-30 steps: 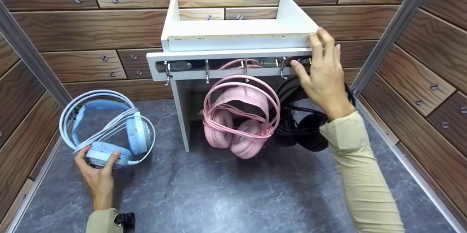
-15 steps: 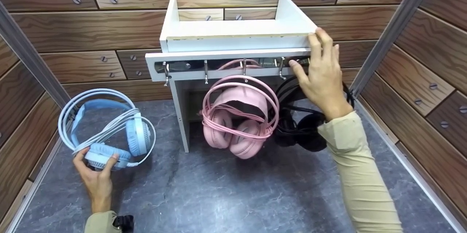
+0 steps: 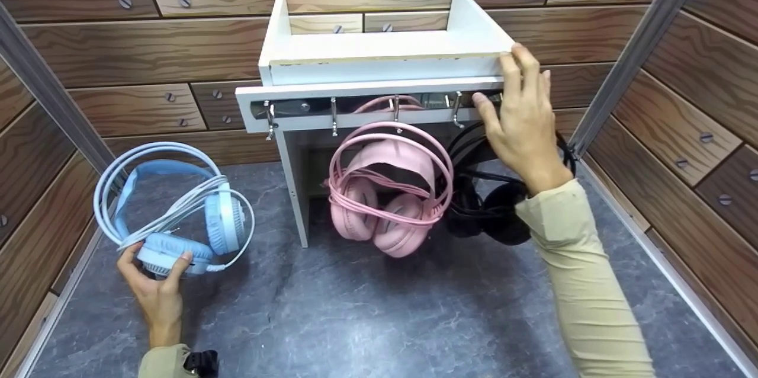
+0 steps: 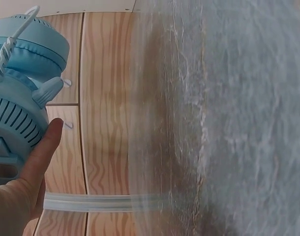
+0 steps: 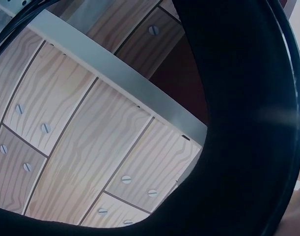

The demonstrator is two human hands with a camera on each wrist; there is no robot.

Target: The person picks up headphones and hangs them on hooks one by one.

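Observation:
At the left, my left hand (image 3: 155,295) grips light-blue headphones (image 3: 222,221) by the lower ear cup, thumb on one side and fingers on the other. Their cable is looped in a bundle across the headband. In the left wrist view my thumb lies against the slotted cup (image 4: 17,118). My right hand (image 3: 524,117) holds the right end of a white shelf rack (image 3: 379,70), fingertips over its upper edge and thumb on the front hook strip. Pink headphones (image 3: 408,230) hang from a middle hook. Black headphones (image 3: 503,206) hang at the right, partly hidden by my right hand and sleeve.
Metal hooks, including the leftmost hook (image 3: 270,120), line the rack's front. Wood-patterned panels (image 3: 148,49) wall the back and sides, with metal corner posts. The floor is a grey marbled surface (image 3: 355,319). A black headband (image 5: 243,108) fills much of the right wrist view.
The camera view has shifted very slightly. Both hands stay on the blue headphones and the rack, and the right thumb has slid a little to the right along the strip.

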